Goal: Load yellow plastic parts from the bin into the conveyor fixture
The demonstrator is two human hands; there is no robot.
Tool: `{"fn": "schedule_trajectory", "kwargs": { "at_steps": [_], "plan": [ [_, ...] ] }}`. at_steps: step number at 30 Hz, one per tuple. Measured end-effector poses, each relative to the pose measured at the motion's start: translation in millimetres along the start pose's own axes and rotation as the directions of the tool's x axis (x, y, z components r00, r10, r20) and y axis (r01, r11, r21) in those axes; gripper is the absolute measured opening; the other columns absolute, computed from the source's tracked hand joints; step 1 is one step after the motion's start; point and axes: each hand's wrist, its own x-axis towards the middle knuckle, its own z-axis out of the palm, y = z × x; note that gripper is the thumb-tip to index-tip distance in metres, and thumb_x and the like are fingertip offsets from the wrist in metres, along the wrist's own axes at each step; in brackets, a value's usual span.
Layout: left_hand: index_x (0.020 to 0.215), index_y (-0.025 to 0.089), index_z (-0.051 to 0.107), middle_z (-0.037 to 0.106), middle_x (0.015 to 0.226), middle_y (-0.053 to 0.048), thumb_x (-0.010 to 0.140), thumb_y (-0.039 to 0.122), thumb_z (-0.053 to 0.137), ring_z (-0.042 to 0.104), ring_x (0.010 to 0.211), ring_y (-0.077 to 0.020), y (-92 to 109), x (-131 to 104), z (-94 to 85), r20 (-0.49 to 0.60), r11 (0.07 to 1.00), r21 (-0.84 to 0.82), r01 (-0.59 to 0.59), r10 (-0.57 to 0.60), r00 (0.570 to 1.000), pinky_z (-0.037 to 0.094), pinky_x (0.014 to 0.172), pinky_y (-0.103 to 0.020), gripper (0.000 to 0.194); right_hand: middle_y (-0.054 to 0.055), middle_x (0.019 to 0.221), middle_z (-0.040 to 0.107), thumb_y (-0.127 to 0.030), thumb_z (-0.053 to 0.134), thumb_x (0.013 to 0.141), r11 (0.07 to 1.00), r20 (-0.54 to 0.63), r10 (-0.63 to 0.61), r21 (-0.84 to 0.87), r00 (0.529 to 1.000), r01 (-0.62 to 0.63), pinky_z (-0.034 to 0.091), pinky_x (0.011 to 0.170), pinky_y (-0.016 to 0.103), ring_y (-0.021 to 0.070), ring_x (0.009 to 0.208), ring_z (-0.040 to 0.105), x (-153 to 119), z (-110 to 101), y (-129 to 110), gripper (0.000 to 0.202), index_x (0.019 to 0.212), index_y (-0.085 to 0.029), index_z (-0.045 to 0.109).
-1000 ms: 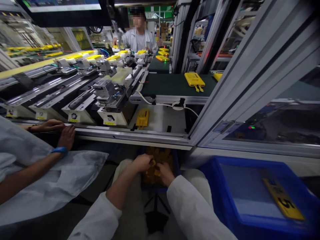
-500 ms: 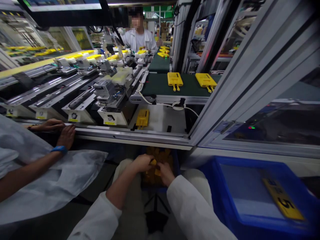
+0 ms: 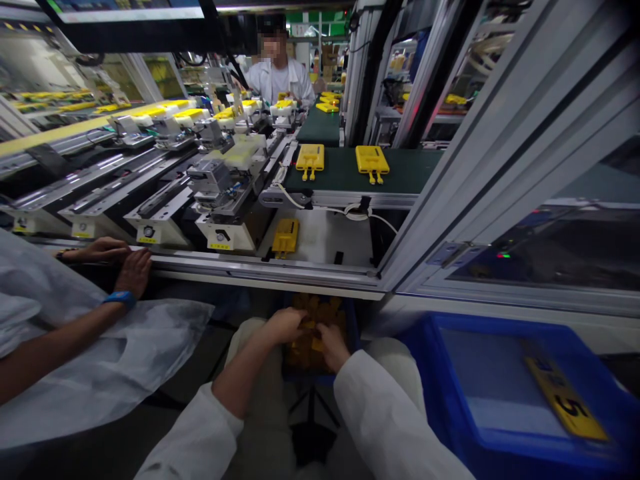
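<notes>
My left hand point(image 3: 287, 326) and my right hand point(image 3: 332, 345) are low between my knees, over a blue bin point(image 3: 353, 323) filled with yellow-orange pieces point(image 3: 323, 310). The fingers of both hands are bent and close to each other among the pieces. Dim light and small size hide what, if anything, is between the fingertips. Above the bin, a yellow device point(image 3: 285, 237) lies on the metal shelf point(image 3: 330, 240). Two more yellow devices point(image 3: 311, 159) with short cable ends sit on the green conveyor point(image 3: 335, 180).
At the left, another person's hands point(image 3: 134, 272) rest on the bench edge. Silver fixtures point(image 3: 213, 183) line the bench. At the right are a large blue crate point(image 3: 450, 400) with a yellow number plate point(image 3: 567, 397) and a metal frame. Another person point(image 3: 280, 77) stands behind the line.
The two yellow devices on the conveyor have moved left. The yellow piece seen between my hands before no longer stands out there. My hands have hardly moved.
</notes>
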Motion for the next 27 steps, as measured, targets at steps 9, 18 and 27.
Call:
{"fn": "schedule_trajectory", "kwargs": {
  "at_steps": [9, 18, 27],
  "plan": [
    [0.115, 0.025, 0.061, 0.069, 0.110, -0.007, 0.080, 0.049, 0.061, 0.064, 0.102, -0.0248, -1.5, 0.6, -0.9, 0.007, 1.000, 0.005, -0.014, 0.014, 1.000, 0.049, 0.085, -0.030, 0.042, 0.004, 0.071, 0.070, -0.022, 0.058, 0.060, 0.999, -0.044, 0.029, 0.018, 0.999, -0.029, 0.050, 0.061, 0.029, 0.0201, 0.067, 0.066, -2.2, 1.4, -1.9, 0.020, 0.078, -0.018, 0.066],
    [0.111, 0.027, 0.061, 0.066, 0.112, -0.004, 0.073, 0.046, 0.069, 0.061, 0.103, -0.0224, 2.5, -1.4, -6.1, 0.003, 1.000, -0.014, -0.006, 0.006, 1.000, 0.047, 0.088, -0.028, 0.043, 0.004, 0.076, 0.072, -0.023, 0.062, 0.058, 1.000, -0.034, 0.001, 0.010, 0.999, -0.001, 0.050, 0.066, 0.028, 0.0192, 0.072, 0.066, 4.9, -1.1, 5.7, 0.021, 0.077, -0.018, 0.068],
    [0.109, 0.024, 0.059, 0.062, 0.113, -0.006, 0.075, 0.045, 0.067, 0.059, 0.104, -0.0225, 4.7, -1.4, -6.9, -0.073, 1.000, -0.012, -0.028, 0.027, 0.997, 0.047, 0.088, -0.029, 0.041, 0.003, 0.070, 0.071, -0.020, 0.063, 0.056, 1.000, -0.104, -0.008, -0.027, 0.995, 0.005, 0.049, 0.065, 0.027, 0.0179, 0.070, 0.065, 2.4, 0.0, 0.3, 0.018, 0.072, -0.017, 0.069]
  ]
}}
